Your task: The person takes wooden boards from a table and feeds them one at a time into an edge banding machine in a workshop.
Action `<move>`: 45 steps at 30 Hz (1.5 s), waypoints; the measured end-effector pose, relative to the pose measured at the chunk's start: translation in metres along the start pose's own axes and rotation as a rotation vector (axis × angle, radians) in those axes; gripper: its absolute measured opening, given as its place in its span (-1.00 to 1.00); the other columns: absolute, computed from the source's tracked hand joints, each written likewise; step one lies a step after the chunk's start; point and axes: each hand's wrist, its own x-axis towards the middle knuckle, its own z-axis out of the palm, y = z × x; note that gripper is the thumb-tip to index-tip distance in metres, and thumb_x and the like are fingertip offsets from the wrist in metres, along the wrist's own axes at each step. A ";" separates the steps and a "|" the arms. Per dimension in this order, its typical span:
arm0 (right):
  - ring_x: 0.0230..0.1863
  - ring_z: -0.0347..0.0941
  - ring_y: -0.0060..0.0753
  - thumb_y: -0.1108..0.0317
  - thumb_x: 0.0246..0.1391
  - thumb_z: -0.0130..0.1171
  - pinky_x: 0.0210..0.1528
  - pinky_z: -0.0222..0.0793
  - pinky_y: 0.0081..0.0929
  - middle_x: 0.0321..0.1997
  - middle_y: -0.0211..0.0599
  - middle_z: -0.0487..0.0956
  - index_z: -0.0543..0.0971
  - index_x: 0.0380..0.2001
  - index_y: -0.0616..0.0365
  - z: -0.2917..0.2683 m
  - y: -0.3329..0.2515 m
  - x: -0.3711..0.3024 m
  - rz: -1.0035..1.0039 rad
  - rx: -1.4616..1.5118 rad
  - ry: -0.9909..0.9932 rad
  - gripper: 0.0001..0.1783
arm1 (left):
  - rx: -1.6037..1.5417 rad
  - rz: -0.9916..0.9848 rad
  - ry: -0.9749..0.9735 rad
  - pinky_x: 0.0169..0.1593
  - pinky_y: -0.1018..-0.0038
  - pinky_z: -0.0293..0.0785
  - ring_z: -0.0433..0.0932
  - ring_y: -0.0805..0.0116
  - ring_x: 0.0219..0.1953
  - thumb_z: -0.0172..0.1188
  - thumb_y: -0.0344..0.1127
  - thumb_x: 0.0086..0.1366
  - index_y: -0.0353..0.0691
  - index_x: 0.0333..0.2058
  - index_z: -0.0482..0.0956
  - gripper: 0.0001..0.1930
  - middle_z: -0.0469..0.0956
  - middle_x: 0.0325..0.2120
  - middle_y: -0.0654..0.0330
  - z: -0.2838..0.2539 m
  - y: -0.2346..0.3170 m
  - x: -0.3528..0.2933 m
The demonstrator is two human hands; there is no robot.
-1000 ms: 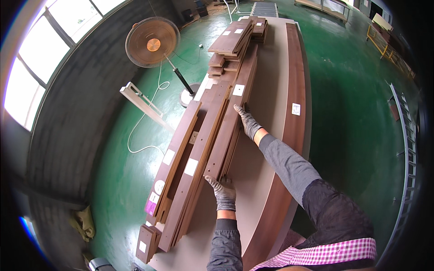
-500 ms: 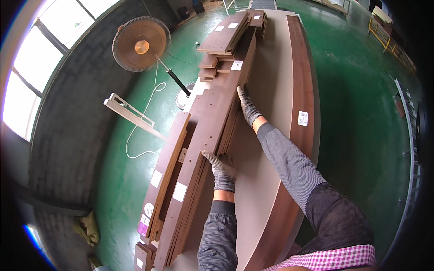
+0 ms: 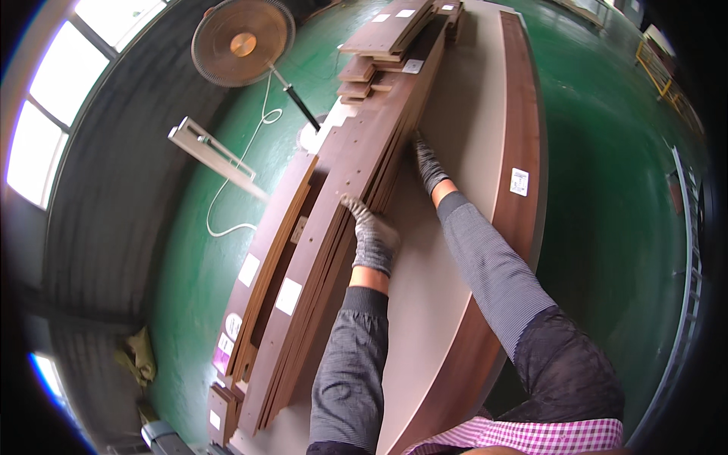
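A long stack of dark brown boards [image 3: 334,216] lies lengthwise on a wide grey-beige panel surface [image 3: 425,303]. My left hand [image 3: 373,235], in a grey knit glove, grips the stack's right edge, thumb on the top board and the other fingers partly hidden against the side. Farther along the same side, my right hand [image 3: 430,163], gloved too, rests with its fingers stretched out against the boards; its fingertips are partly hidden. White labels are stuck on the top board. Left of it, a narrower pile of brown boards [image 3: 277,216] lies alongside.
More short boards [image 3: 390,34] are piled at the far end. A brown strip [image 3: 514,136] with a label runs along the surface's right side. On the left stand a fan [image 3: 243,45] and a white frame [image 3: 212,159], with a cable on the green floor. A ladder-like metal frame [image 3: 688,250] lies right.
The view has shifted, so the far boards and fan sit higher. My right hand has slid lower down the stack's side; my left hand keeps its place on the edge.
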 end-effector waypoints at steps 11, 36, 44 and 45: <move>0.48 -0.11 -0.09 0.07 0.40 -0.37 0.48 -0.16 -0.34 0.48 -0.02 -0.01 0.02 0.38 0.24 -0.032 -0.076 -0.154 -0.154 -0.433 -0.321 -0.37 | -1.785 0.088 -0.314 0.40 0.15 -0.02 0.07 0.06 0.37 -0.07 0.45 0.21 -0.22 0.38 -0.07 0.01 -0.03 0.38 -0.01 0.015 -0.134 -0.257; 0.28 0.28 -0.17 -0.13 0.26 -0.04 0.29 0.24 -0.16 0.28 -0.13 0.36 0.33 0.23 0.09 0.020 -0.244 -0.888 1.113 0.360 -1.420 -0.35 | 0.014 -0.702 1.536 0.21 0.22 0.33 0.46 0.02 0.09 0.26 -0.35 0.17 -0.27 -0.03 0.55 -0.63 0.52 -0.01 0.00 -0.022 -0.582 -0.979; 0.10 0.46 -0.20 -0.03 0.16 0.17 0.19 0.33 -0.17 0.07 -0.17 0.53 0.41 0.15 0.14 0.058 -0.355 -1.082 0.845 0.081 -1.948 -0.38 | 0.125 -1.156 1.296 0.34 0.06 0.02 0.24 -0.07 0.24 0.29 -0.01 0.10 -0.16 -0.01 0.57 -0.48 0.41 0.12 0.00 0.068 -0.626 -1.071; 0.08 0.48 -0.21 -0.03 0.15 0.18 0.19 0.33 -0.17 0.05 -0.17 0.54 0.42 0.14 0.13 0.050 -0.361 -1.096 0.798 0.028 -2.007 -0.39 | 0.176 -1.143 1.228 0.34 0.05 0.02 0.26 -0.03 0.23 0.27 0.01 0.10 -0.16 -0.07 0.61 -0.52 0.44 0.10 0.03 0.071 -0.625 -1.069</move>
